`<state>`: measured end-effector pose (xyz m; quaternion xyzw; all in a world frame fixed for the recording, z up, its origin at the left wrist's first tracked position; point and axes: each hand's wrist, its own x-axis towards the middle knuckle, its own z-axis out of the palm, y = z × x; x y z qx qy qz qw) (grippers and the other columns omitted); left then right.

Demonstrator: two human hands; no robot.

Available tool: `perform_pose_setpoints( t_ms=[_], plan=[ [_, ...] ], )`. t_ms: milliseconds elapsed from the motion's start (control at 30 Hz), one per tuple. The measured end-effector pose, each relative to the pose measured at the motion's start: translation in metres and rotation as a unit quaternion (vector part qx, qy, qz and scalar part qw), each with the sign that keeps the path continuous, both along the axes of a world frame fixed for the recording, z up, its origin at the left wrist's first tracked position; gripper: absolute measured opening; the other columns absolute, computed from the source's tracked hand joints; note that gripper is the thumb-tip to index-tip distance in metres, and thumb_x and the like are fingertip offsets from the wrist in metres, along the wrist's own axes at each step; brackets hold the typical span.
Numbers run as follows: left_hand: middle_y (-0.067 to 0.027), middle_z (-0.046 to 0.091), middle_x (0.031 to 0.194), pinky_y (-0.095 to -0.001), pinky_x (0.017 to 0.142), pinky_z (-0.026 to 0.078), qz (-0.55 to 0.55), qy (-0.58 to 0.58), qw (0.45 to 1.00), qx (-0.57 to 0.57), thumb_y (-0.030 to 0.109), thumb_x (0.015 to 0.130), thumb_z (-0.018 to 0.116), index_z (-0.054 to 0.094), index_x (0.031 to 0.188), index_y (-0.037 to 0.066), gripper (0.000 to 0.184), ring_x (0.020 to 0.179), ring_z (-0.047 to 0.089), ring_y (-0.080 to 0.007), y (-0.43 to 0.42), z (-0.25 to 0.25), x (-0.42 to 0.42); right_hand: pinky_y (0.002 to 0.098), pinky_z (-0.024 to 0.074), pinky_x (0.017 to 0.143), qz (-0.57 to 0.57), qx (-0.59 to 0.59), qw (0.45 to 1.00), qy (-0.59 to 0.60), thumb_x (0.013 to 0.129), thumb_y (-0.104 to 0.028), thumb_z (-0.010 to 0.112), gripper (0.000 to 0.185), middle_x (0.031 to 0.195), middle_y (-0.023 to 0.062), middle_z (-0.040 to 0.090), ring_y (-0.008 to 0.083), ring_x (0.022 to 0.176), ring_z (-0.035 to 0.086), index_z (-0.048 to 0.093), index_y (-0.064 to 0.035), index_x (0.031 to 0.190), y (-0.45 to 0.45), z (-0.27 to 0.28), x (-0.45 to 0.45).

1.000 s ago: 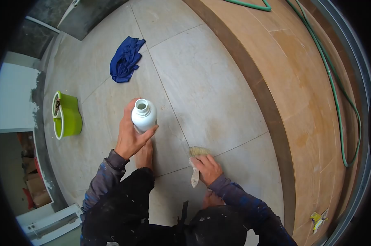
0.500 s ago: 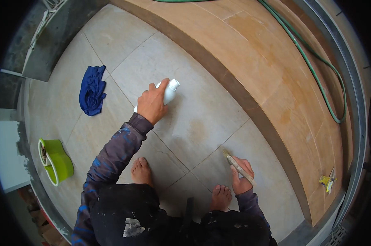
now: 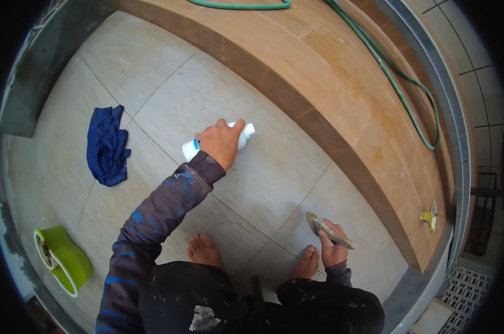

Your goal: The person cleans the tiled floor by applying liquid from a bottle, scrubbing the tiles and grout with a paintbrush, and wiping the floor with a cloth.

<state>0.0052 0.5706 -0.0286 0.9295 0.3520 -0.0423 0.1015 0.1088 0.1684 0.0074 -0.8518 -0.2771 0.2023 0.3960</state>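
My left hand (image 3: 220, 143) is wrapped round a white bottle (image 3: 190, 149), held tilted above the grey tiled floor (image 3: 274, 150). A white cap shows at the bottle's upper right end, and a blue patch marks its lower left part; my fingers cover its middle. Lower right, my right hand (image 3: 334, 249) grips a worn, dirty paintbrush (image 3: 328, 234) between thumb and fingers. The brush's wide bristle end points up and left, over the floor near my right foot. To the left of the bottle a crumpled dark blue cloth (image 3: 107, 147) lies on the tiles.
A lime green bucket (image 3: 71, 261) with a white rim stands at lower left. A raised, curved tan tiled step (image 3: 341, 100) runs along the right, with a green hose (image 3: 391, 75) on it. A small yellow and white item (image 3: 430, 216) lies at the step's lower end.
The view has shifted. My left hand has turned the bottle to lie flatter, showing its blue patch. The paintbrush has rotated in my right hand, showing its broad side.
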Motion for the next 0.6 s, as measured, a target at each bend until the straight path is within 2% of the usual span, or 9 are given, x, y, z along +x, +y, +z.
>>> perform_pose_setpoints(
  t_ms=[167,300,367,500,567,600],
  plan=[
    [-0.0175,0.066,0.107,-0.0536,0.068,0.060,-0.028,-0.038,0.998,-0.030,0.004,0.081,0.076,0.056,0.132,0.024,0.058,0.086,0.074,-0.0425,0.013,-0.002,-0.005,0.0352,0.0546,0.089,0.005,-0.018,0.999,-0.041,0.097,-0.008,0.073,0.029,0.108,0.0152,0.072,0.0262,0.098,0.070,0.073,-0.0003,0.125,0.017,0.008,-0.003],
    [-0.0165,0.066,0.106,-0.0549,0.068,0.060,-0.026,-0.033,0.998,-0.037,0.006,0.083,0.076,0.057,0.130,0.024,0.054,0.088,0.075,-0.0422,0.019,0.003,-0.016,0.0348,0.0553,0.091,-0.043,-0.026,0.998,-0.026,0.097,-0.009,0.073,0.032,0.111,0.0136,0.072,0.0228,0.101,0.070,0.073,-0.0010,0.128,0.023,0.003,0.004],
    [-0.0150,0.066,0.105,-0.0564,0.065,0.059,-0.031,-0.012,0.999,-0.022,0.010,0.088,0.074,0.061,0.126,0.024,0.043,0.088,0.075,-0.0405,0.019,0.002,-0.018,0.0346,0.0556,0.092,-0.063,-0.014,0.998,-0.007,0.097,-0.009,0.072,0.033,0.111,0.0132,0.072,0.0216,0.102,0.070,0.072,-0.0012,0.129,0.024,-0.007,0.011],
    [-0.0138,0.066,0.103,-0.0565,0.063,0.056,-0.037,0.022,0.999,-0.008,0.014,0.092,0.071,0.063,0.122,0.025,0.033,0.087,0.075,-0.0385,0.017,-0.001,-0.020,0.0343,0.0573,0.089,-0.021,-0.067,0.997,-0.024,0.096,-0.008,0.073,0.034,0.112,0.0130,0.072,0.0210,0.103,0.071,0.073,-0.0040,0.130,0.053,-0.010,0.023],
    [-0.0132,0.066,0.102,-0.0555,0.062,0.055,-0.039,0.033,0.999,0.016,0.016,0.094,0.069,0.065,0.117,0.025,0.026,0.087,0.075,-0.0372,0.018,-0.004,-0.017,0.0346,0.0576,0.088,0.015,-0.048,0.997,-0.054,0.096,-0.008,0.073,0.035,0.110,0.0119,0.073,0.0209,0.102,0.071,0.073,-0.0049,0.131,0.073,-0.027,0.036],
    [-0.0146,0.066,0.105,-0.0575,0.064,0.056,-0.034,0.034,0.999,-0.008,0.010,0.089,0.072,0.061,0.125,0.025,0.040,0.086,0.075,-0.0399,0.020,-0.005,-0.017,0.0347,0.0577,0.087,0.031,-0.039,0.997,-0.063,0.096,-0.008,0.073,0.035,0.109,0.0115,0.073,0.0209,0.101,0.071,0.073,-0.0052,0.131,0.086,-0.033,0.042]
  ],
)
